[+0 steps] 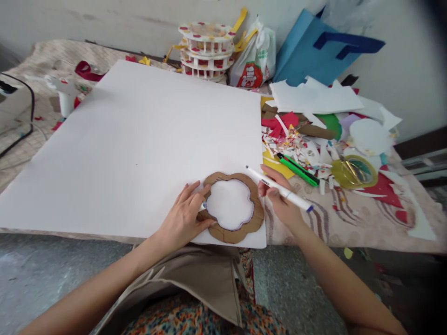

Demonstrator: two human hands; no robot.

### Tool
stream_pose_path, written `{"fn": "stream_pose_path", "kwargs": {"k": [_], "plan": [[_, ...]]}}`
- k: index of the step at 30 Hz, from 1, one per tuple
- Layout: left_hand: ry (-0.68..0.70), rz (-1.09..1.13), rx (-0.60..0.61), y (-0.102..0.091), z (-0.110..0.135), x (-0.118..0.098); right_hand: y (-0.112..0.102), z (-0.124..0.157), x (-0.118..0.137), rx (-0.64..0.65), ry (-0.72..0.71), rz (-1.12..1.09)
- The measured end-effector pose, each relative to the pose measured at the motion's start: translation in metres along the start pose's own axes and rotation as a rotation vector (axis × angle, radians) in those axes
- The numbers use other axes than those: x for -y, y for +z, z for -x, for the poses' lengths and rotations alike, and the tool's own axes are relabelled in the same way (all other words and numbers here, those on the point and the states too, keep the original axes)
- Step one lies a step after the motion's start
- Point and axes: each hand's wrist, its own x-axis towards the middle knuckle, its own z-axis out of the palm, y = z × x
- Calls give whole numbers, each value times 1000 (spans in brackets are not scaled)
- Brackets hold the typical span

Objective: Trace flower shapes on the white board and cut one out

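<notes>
My left hand point(185, 209) holds down a flower-shaped cardboard ring point(256, 215) by its left side, thumb at the lower edge and fingers at the upper. A small white-and-blue piece, perhaps the marker's cap, shows between those fingers. The ring lies flat on a large white board point(139, 135), near its front right corner. A bluish line runs along the ring's inner edge. In my right hand point(279, 197) is a white marker point(291, 197), its dark tip pointing left and raised just beyond the ring's upper right side.
Right of the board lie a green utility knife point(298, 170), clear tape point(370, 174), scissors and many paper scraps. Behind stand a tiered white model point(206, 60), a plastic bag point(256, 58) and a blue bag point(302, 49). A glue gun point(65, 100) and cable are at left.
</notes>
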Motion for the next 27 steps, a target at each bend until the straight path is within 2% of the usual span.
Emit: {"fn": "stream_pose_path", "kwargs": {"k": [2,5,9,18,23,27], "plan": [[5,1,-5,0,0,0,6,-9,7,43,140,-221],[8,-11,-13,1,0,1,17,-23,13,80,294,-412],[-7,-16,-11,2,1,0,28,-35,12,94,372,-526],[-13,3,0,1,1,-1,34,-47,15,166,333,-491],[-16,24,-2,1,1,1,31,-51,26,445,365,-389],[-17,25,-8,1,2,1,36,-56,34,545,334,-252]]}}
